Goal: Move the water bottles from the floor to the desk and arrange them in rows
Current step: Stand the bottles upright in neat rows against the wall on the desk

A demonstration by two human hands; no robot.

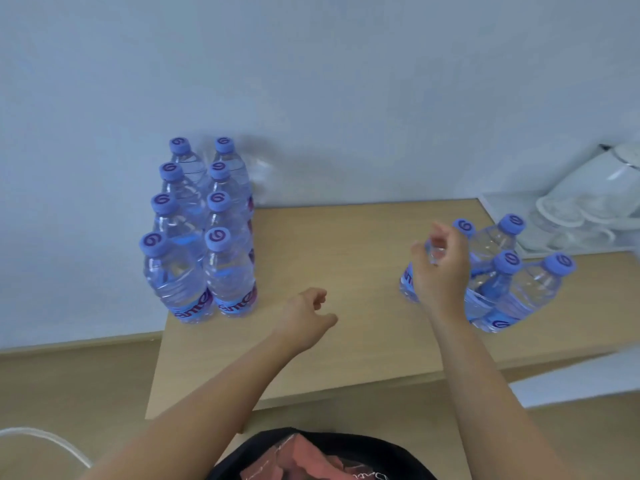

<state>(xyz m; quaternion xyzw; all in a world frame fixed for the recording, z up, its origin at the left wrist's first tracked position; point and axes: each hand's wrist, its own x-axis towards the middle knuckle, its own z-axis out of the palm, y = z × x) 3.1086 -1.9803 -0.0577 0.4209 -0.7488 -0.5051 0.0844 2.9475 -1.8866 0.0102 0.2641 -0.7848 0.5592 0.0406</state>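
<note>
Several clear water bottles with purple caps [197, 233] stand in two straight rows at the left end of the wooden desk [332, 251], against the wall. A looser cluster of bottles [509, 271] stands at the right. My right hand [441, 268] grips the neck of the front-left bottle [408, 284] of that cluster; its cap is hidden under my fingers. My left hand [306, 317] hovers over the bare middle of the desk with its fingers loosely curled and holds nothing.
A white tray [498, 207] with upturned glasses and a kettle [620, 174] sits at the desk's far right. The pale wall runs behind the desk. A white cable [52, 441] lies on the wooden floor at the lower left.
</note>
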